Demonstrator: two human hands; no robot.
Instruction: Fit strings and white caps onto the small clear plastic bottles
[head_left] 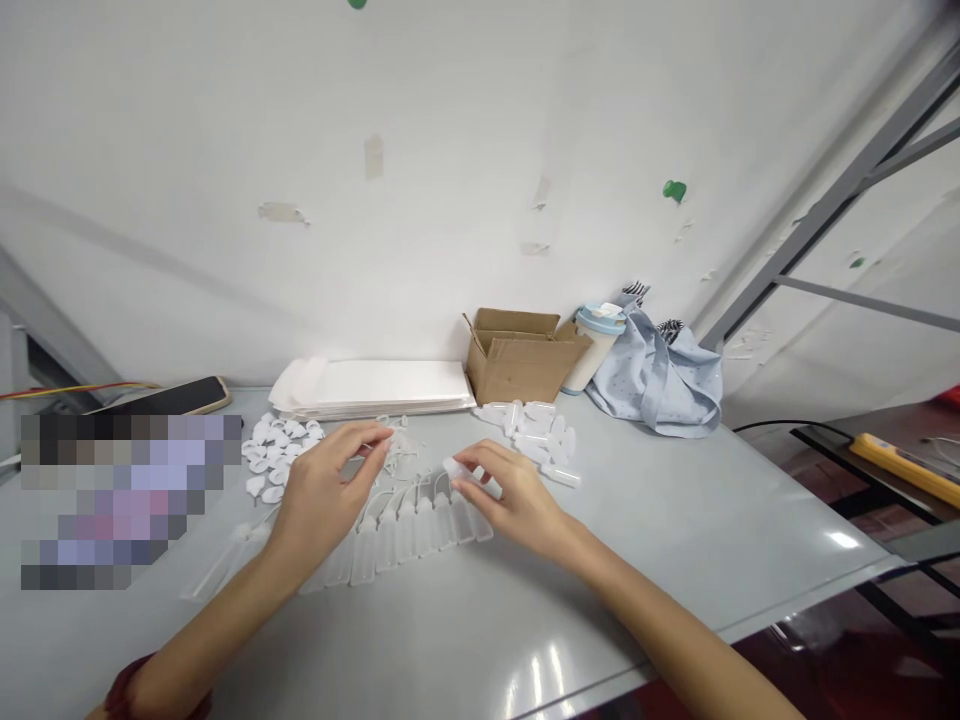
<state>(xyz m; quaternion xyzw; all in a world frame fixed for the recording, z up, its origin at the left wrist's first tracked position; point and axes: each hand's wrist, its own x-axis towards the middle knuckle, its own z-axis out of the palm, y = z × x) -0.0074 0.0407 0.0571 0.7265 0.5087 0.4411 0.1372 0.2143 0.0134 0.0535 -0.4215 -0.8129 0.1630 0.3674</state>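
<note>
My right hand (517, 495) pinches a small whitish plastic piece (453, 467) between thumb and fingertips. My left hand (326, 490) is closed in a pinch by several thin clear plastic strips (409, 462); whether anything is in its fingertips is too small to make out. Below and between both hands, flat translucent plastic sleeves (406, 532) with thin loops at their tops lie side by side in a row. White rounded plastic caps (274, 450) are heaped left of my left hand. Beyond my right hand is a loose pile of translucent plastic tubes (536, 437).
Along the wall stand a stack of white flat boxes (375, 385), an open cardboard box (525, 370), a lidded cup (592, 350) and a light blue cloth bag (660, 380). A phone-like dark object (169, 397) and a blurred-out patch are at the left of the grey table (675, 520).
</note>
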